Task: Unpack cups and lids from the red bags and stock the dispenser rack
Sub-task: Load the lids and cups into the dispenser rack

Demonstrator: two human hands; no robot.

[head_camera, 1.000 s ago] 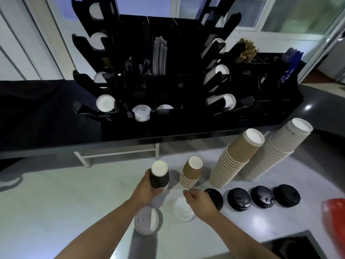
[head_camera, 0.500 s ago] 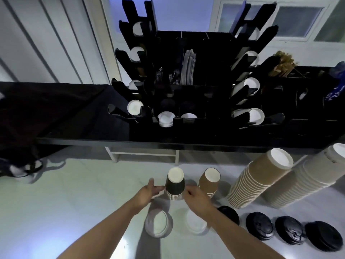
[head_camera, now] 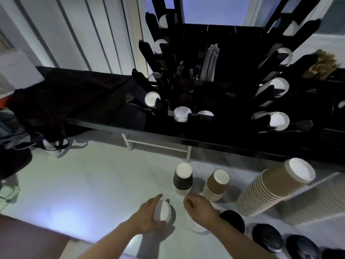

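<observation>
A stack of upside-down black cups (head_camera: 183, 179) stands on the white counter, free of both hands. My left hand (head_camera: 147, 218) grips a stack of white lids (head_camera: 162, 212) and holds it tilted on edge, just below the black cups. My right hand (head_camera: 200, 209) hovers with loosely curled fingers over a second white lid stack (head_camera: 196, 227) and holds nothing visible. The black dispenser rack (head_camera: 214, 94) stands on the dark shelf behind, with white cups and lids showing in several slots.
To the right stand a short brown cup stack (head_camera: 216, 185), a tall brown stack (head_camera: 276, 187) and a tall white stack (head_camera: 317, 204). Black lids (head_camera: 267, 238) lie in a row at the lower right. Dark bags (head_camera: 28, 139) sit at the left.
My left hand let go of the black cup stack, dropped to the white lids and tipped them up. My right hand drew back from the cups. The view swung left.
</observation>
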